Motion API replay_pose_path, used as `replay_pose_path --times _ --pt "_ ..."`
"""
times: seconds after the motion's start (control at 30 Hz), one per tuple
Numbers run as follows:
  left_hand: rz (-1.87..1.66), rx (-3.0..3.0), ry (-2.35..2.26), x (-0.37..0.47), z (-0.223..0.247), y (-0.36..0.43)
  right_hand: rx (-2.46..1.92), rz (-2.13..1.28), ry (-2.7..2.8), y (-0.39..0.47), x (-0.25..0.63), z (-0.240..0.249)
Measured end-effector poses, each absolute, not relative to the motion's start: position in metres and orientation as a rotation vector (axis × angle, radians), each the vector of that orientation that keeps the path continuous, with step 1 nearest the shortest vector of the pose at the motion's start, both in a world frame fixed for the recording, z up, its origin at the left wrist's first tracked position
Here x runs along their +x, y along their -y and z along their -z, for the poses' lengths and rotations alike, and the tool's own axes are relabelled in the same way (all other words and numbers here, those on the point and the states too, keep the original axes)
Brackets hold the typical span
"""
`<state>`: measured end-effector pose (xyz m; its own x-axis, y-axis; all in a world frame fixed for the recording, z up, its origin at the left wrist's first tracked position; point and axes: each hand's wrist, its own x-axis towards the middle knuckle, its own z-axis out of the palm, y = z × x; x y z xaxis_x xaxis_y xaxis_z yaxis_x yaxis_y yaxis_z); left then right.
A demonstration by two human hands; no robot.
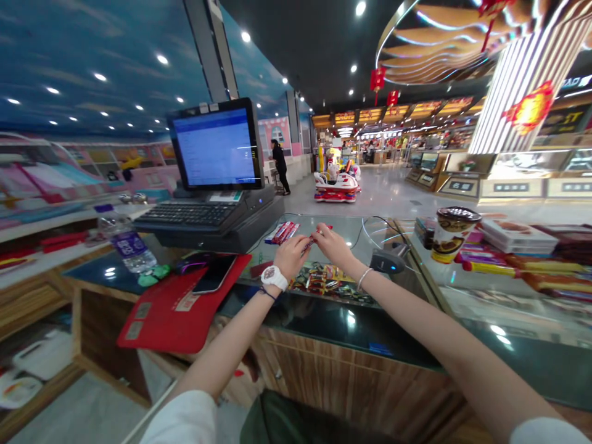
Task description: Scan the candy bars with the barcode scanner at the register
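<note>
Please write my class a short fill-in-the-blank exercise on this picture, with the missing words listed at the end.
1. The white watch is on the person's ____ wrist.
2. Counting the left hand and the right hand, the number of hands holding the small item is ____.
3. The phone lies on a ____ mat.
4. The monitor's lit screen is mostly ____.

Missing words: left; two; red; blue.

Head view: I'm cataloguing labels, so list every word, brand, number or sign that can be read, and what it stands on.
No text can be read with certainty.
Slim, partly red packet in left hand and right hand: print too small.
Black monitor with blue screen: lines blurred.
Clear plastic bottle with purple label: too blurred.
Flat red mat: characters on its pale patch blurred.
Brown-and-white cup: lettering too small.
Distant lit signs: blurred.
</note>
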<state>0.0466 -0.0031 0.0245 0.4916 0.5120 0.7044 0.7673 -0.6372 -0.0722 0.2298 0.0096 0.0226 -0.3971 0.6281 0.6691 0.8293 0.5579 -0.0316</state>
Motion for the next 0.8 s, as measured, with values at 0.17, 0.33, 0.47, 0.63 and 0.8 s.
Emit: replay_pose_path --times 0.17,0.33,0.47,0.63,0.8 --pt "0.835 -2.32 1.27 0.025 -0.032 0.001 -1.226 0.32 2.026 -0.032 0.206 -0.03" --pt "0.85 -2.28 1.421 0.011 -0.036 -0.022 -1.328 0.196 1.914 -0.054 0.179 -0.032" --pt "0.876 -2.232 1.589 0.011 -0.038 -0.046 -1.31 -0.013 1.854 -0.071 0.159 -0.024" --pt "0.84 -2.12 1.885 0.02 -0.04 -0.067 -1.25 -0.264 1.918 -0.092 0.14 -0.005" --pt "0.72 -2.119 2.035 0.024 -0.037 -0.081 -1.284 -0.421 1.947 -0.113 0.13 0.011"
